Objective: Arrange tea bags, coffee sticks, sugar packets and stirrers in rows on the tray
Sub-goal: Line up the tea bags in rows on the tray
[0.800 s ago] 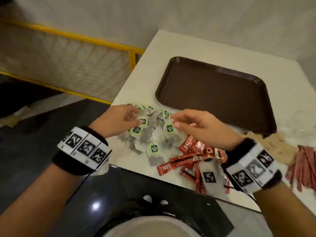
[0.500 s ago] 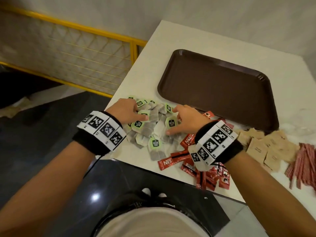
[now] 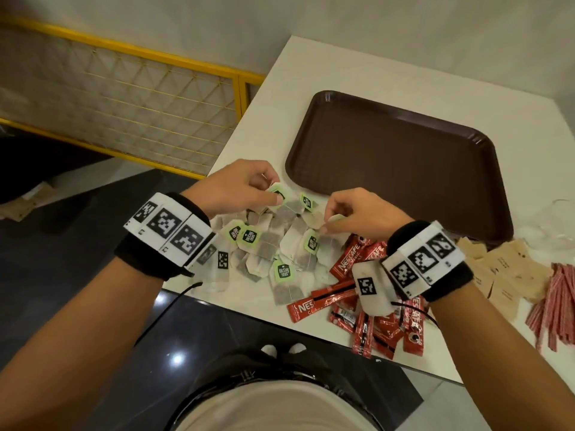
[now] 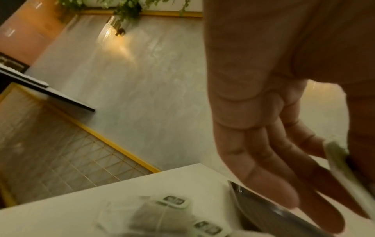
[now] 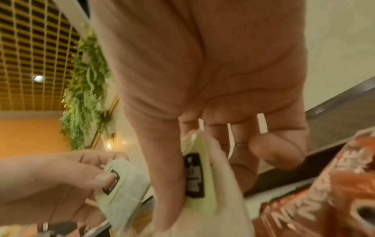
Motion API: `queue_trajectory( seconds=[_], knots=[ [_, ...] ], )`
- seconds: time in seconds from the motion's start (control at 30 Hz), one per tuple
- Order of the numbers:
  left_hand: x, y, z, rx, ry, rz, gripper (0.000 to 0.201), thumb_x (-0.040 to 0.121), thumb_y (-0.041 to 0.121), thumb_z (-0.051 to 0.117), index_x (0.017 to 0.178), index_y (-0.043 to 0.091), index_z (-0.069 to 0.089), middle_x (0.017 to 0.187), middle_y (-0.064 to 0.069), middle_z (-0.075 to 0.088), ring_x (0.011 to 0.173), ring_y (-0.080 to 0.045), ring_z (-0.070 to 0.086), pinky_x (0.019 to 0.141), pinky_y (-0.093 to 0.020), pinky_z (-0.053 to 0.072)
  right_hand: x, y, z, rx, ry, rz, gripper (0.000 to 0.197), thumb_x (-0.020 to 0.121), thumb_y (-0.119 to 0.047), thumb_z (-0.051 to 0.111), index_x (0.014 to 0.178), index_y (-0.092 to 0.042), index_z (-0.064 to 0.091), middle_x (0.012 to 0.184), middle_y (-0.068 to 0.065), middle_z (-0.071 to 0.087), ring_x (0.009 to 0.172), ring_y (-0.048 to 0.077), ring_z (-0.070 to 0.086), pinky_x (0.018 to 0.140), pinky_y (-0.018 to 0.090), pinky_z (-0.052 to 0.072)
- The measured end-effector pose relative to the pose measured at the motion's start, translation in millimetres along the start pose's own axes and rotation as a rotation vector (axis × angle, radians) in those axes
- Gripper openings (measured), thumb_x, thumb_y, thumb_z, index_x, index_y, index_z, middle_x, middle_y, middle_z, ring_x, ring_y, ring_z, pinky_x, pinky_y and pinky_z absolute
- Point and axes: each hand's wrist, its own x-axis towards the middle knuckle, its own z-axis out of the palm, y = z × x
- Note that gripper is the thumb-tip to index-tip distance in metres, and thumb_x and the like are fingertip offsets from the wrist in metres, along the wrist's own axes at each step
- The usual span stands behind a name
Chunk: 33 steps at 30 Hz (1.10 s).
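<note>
A pile of tea bags (image 3: 270,244) with green tags lies on the white table in front of a dark brown tray (image 3: 401,172) that holds nothing. My left hand (image 3: 249,188) pinches a green-tagged tea bag (image 3: 278,194) at the pile's far side; the right wrist view shows its thumb on that tea bag (image 5: 119,181). My right hand (image 3: 351,209) pinches another tea bag (image 3: 334,219), which the right wrist view shows as a tea bag (image 5: 195,174) between thumb and fingers. Red coffee sticks (image 3: 367,303) lie right of the pile.
Brown sugar packets (image 3: 510,275) and red-striped stirrers (image 3: 557,303) lie at the right of the table (image 3: 311,70). The table's near edge runs just under my wrists. A yellow mesh railing (image 3: 124,98) stands at the left, beyond the table.
Both hands have lifted off the pile, each now pinching a tea bag. The right hand has drawn back to the right, off the middle of the pile.
</note>
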Motion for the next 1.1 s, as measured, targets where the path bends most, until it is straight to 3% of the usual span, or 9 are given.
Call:
queue_trajectory(
  seconds=[0.23,0.4,0.5,0.63,0.7,0.83,0.97,1.1],
  knots=[
    [24.3,40.7,-21.1,-0.223,-0.052,0.037,0.017,0.087,0.001,0.060,0.087,0.018,0.059,0.089,-0.007,0.067,0.078,-0.016,0.063,0.079,-0.034,0.058,2.2,0.9,-59.1,0.479,0.014,0.005,0.014,0.084,-0.009,0.066,0.077,-0.012,0.054,0.080,0.008,0.056,0.070,0.016,0.055,0.053,0.022,0.055],
    [74.9,59.4,-38.8,-0.401,0.011,0.022,0.019,0.087,-0.004,0.057,0.088,0.015,0.058,0.076,-0.001,0.067,0.066,-0.011,0.066,0.064,-0.022,0.057,47.1,13.5,-101.3,0.785,0.038,0.057,0.018,0.082,0.006,0.061,0.085,-0.011,0.055,0.091,0.010,0.060,0.082,0.018,0.064,0.065,0.026,0.059],
    [120.7,65.9,-45.3,-0.383,0.070,0.002,0.019,0.086,-0.005,0.059,0.089,0.013,0.056,0.083,-0.004,0.063,0.069,-0.011,0.065,0.064,-0.020,0.058,82.8,22.5,-119.0,0.863,0.094,0.084,0.021,0.083,0.014,0.056,0.087,-0.007,0.053,0.091,0.012,0.061,0.084,0.021,0.063,0.067,0.026,0.058],
    [192.0,69.7,-48.8,-0.285,0.114,-0.033,0.018,0.085,-0.007,0.060,0.086,0.011,0.056,0.089,-0.008,0.060,0.077,-0.014,0.059,0.062,-0.018,0.055,136.5,38.4,-133.2,0.753,0.159,0.171,0.020,0.086,0.010,0.056,0.081,-0.009,0.053,0.085,0.008,0.061,0.078,0.016,0.060,0.064,0.024,0.056],
    [227.1,67.9,-49.0,-0.193,0.099,-0.047,0.015,0.086,-0.006,0.059,0.088,0.008,0.057,0.097,-0.011,0.060,0.078,-0.014,0.059,0.065,-0.018,0.055,162.7,48.5,-136.0,0.677,0.190,0.226,0.020,0.089,0.005,0.055,0.080,-0.013,0.056,0.083,0.005,0.060,0.077,0.014,0.059,0.070,0.028,0.054],
    [284.9,66.2,-48.3,-0.068,0.047,-0.028,0.020,0.086,-0.004,0.060,0.104,0.005,0.060,0.101,-0.013,0.061,0.089,-0.021,0.060,0.076,-0.025,0.054,204.2,65.3,-140.4,0.632,0.282,0.276,0.018,0.090,0.005,0.053,0.104,-0.003,0.060,0.086,0.006,0.060,0.096,0.023,0.057,0.077,0.033,0.053],
    [328.1,65.7,-49.6,0.002,0.003,-0.010,0.022,0.084,-0.002,0.064,0.105,0.006,0.063,0.099,-0.014,0.062,0.090,-0.023,0.061,0.088,-0.033,0.053,237.9,69.2,-151.9,0.445,0.395,0.265,0.027,0.088,-0.001,0.059,0.114,-0.007,0.061,0.103,0.010,0.060,0.097,0.024,0.059,0.082,0.038,0.054],
    [353.4,64.1,-47.2,0.161,-0.040,0.018,0.026,0.083,0.006,0.068,0.110,0.008,0.064,0.095,-0.008,0.063,0.081,-0.015,0.060,0.079,-0.025,0.051,263.2,70.1,-163.8,0.232,0.493,0.247,0.027,0.083,-0.010,0.067,0.110,-0.011,0.063,0.109,0.008,0.064,0.090,0.016,0.056,0.080,0.031,0.049]
  ],
)
